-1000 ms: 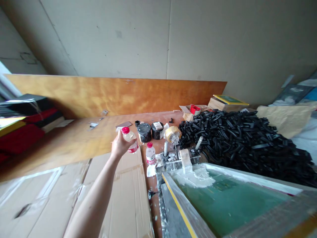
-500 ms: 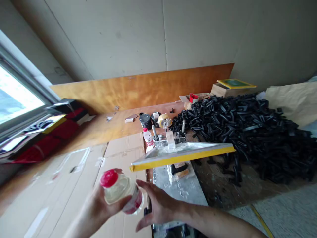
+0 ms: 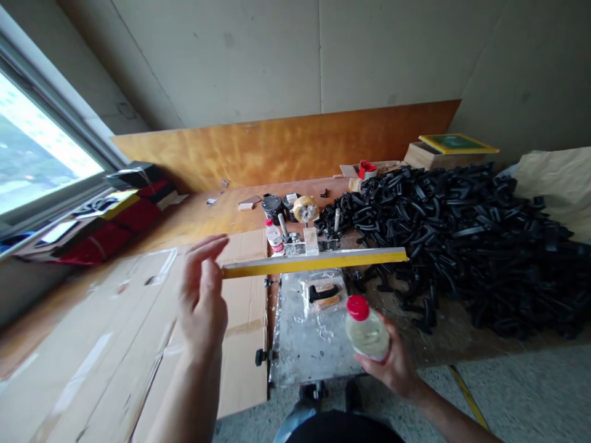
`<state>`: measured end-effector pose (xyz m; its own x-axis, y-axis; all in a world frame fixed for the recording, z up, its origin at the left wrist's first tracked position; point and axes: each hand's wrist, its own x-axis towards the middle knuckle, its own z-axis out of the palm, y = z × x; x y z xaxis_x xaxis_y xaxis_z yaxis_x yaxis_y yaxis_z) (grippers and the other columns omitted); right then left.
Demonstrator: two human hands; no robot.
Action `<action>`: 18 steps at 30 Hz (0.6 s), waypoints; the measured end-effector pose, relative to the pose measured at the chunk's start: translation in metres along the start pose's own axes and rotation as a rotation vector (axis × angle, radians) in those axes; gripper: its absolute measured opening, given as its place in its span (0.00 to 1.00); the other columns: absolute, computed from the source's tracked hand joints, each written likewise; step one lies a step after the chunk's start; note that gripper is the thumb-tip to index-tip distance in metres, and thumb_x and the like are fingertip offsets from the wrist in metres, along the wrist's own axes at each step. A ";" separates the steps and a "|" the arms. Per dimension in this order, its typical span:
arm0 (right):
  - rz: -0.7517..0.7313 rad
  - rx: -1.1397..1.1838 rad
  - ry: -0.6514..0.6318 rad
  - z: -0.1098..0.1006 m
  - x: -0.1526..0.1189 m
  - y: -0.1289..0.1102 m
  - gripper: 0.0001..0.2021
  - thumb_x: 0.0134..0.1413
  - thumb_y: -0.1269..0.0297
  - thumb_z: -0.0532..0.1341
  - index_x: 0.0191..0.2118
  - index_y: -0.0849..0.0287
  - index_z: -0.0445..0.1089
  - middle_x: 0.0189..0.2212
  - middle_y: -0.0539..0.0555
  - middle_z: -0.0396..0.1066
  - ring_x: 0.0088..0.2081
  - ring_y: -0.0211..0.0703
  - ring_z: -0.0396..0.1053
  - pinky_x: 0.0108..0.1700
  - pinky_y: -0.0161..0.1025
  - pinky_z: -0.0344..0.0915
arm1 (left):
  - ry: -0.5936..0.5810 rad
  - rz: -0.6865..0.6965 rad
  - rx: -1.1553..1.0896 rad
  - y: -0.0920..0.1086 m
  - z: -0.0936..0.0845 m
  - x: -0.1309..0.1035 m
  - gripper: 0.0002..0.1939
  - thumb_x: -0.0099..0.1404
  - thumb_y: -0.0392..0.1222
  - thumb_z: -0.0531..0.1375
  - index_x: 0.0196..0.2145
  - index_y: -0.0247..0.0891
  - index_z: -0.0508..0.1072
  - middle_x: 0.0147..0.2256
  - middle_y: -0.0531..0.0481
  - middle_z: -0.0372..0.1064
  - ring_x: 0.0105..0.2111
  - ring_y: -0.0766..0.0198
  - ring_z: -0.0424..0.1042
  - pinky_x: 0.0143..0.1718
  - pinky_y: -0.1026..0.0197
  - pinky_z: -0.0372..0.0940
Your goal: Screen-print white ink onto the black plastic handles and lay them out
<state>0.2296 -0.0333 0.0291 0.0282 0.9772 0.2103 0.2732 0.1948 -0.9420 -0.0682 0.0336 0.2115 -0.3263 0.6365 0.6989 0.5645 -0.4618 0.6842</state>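
My right hand [image 3: 392, 363] is wrapped round a clear bottle with a red cap [image 3: 367, 332], over the right edge of a grey metal plate [image 3: 305, 344]. Raised at the left end of a yellow-edged frame [image 3: 314, 261], my left hand [image 3: 203, 295] has its fingers apart and holds nothing; whether it touches the frame's end is unclear. The frame is seen nearly edge-on above the plate. Beneath it, a black curved part [image 3: 323, 293] lies on the plate beside a tan piece [image 3: 325, 303].
A large heap of black parts [image 3: 452, 227] covers the right side. A second red-capped bottle [image 3: 274, 237], dark tubs [image 3: 272, 207] and a tape roll [image 3: 305, 209] stand behind the frame. Flat cardboard [image 3: 115, 332] lies at left.
The bottle has passed from my left hand to my right and moved right. My left hand has risen to the frame's left end. The frame now looks flatter, more edge-on.
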 end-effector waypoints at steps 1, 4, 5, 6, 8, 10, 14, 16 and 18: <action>0.024 -0.064 0.085 -0.017 -0.002 0.007 0.37 0.41 0.56 0.71 0.57 0.58 0.59 0.48 0.63 0.70 0.46 0.56 0.72 0.50 0.52 0.70 | -0.071 -0.046 -0.045 -0.004 0.007 0.001 0.17 0.71 0.50 0.49 0.40 0.38 0.73 0.33 0.49 0.73 0.36 0.62 0.74 0.43 0.56 0.69; 0.078 -0.194 0.277 -0.062 0.002 0.014 0.37 0.41 0.51 0.70 0.56 0.55 0.58 0.46 0.61 0.71 0.42 0.54 0.73 0.45 0.51 0.72 | -0.099 -0.171 -0.151 -0.016 0.017 -0.017 0.17 0.69 0.51 0.52 0.33 0.38 0.73 0.29 0.50 0.70 0.31 0.62 0.72 0.36 0.58 0.69; 0.081 -0.234 0.317 -0.074 0.007 0.013 0.37 0.42 0.50 0.69 0.57 0.55 0.58 0.46 0.60 0.71 0.43 0.54 0.73 0.45 0.51 0.72 | -0.086 -0.172 -0.169 -0.020 0.016 -0.029 0.16 0.69 0.50 0.52 0.31 0.38 0.72 0.28 0.50 0.70 0.31 0.61 0.72 0.36 0.58 0.69; 0.077 -0.278 0.343 -0.086 0.013 0.011 0.38 0.41 0.49 0.69 0.57 0.55 0.58 0.47 0.60 0.71 0.43 0.54 0.73 0.46 0.50 0.72 | -0.076 -0.154 -0.196 -0.024 0.014 -0.043 0.16 0.69 0.49 0.53 0.29 0.38 0.72 0.27 0.50 0.70 0.31 0.61 0.71 0.37 0.56 0.69; 0.048 -0.379 0.351 -0.103 0.030 0.005 0.39 0.41 0.48 0.69 0.59 0.56 0.58 0.49 0.60 0.70 0.46 0.55 0.72 0.47 0.50 0.71 | -0.082 -0.085 -0.270 -0.032 0.007 -0.072 0.13 0.68 0.43 0.54 0.28 0.39 0.72 0.25 0.51 0.69 0.31 0.60 0.71 0.40 0.53 0.69; 0.012 -0.476 0.279 -0.114 0.049 -0.001 0.40 0.42 0.48 0.69 0.61 0.55 0.57 0.51 0.60 0.70 0.48 0.55 0.72 0.49 0.49 0.70 | -0.120 -0.011 -0.328 -0.040 -0.001 -0.100 0.10 0.67 0.38 0.54 0.30 0.40 0.74 0.24 0.52 0.68 0.30 0.60 0.71 0.42 0.50 0.68; -0.072 -0.634 0.027 -0.110 0.087 -0.013 0.39 0.47 0.53 0.67 0.64 0.51 0.55 0.56 0.57 0.69 0.52 0.52 0.72 0.53 0.47 0.69 | -0.242 0.039 -0.296 -0.057 -0.014 -0.142 0.11 0.64 0.31 0.54 0.33 0.41 0.75 0.26 0.51 0.70 0.30 0.59 0.72 0.45 0.45 0.68; -0.121 -0.711 -0.082 -0.100 0.103 -0.018 0.37 0.48 0.56 0.66 0.64 0.51 0.55 0.57 0.55 0.68 0.53 0.51 0.71 0.55 0.46 0.68 | -0.278 0.052 -0.269 -0.065 -0.018 -0.155 0.11 0.63 0.29 0.54 0.35 0.40 0.75 0.28 0.50 0.71 0.33 0.58 0.73 0.48 0.44 0.67; -0.156 -0.798 -0.169 -0.089 0.117 -0.022 0.37 0.48 0.59 0.66 0.64 0.51 0.55 0.58 0.54 0.68 0.53 0.50 0.71 0.56 0.46 0.68 | -0.291 0.074 -0.255 -0.070 -0.020 -0.165 0.13 0.61 0.27 0.54 0.36 0.39 0.75 0.30 0.49 0.72 0.35 0.58 0.74 0.49 0.43 0.67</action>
<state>0.3121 0.0696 0.0975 -0.1940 0.9559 0.2206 0.8639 0.2730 -0.4232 -0.0693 -0.0509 0.0525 -0.0421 0.7272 0.6851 0.3598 -0.6287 0.6894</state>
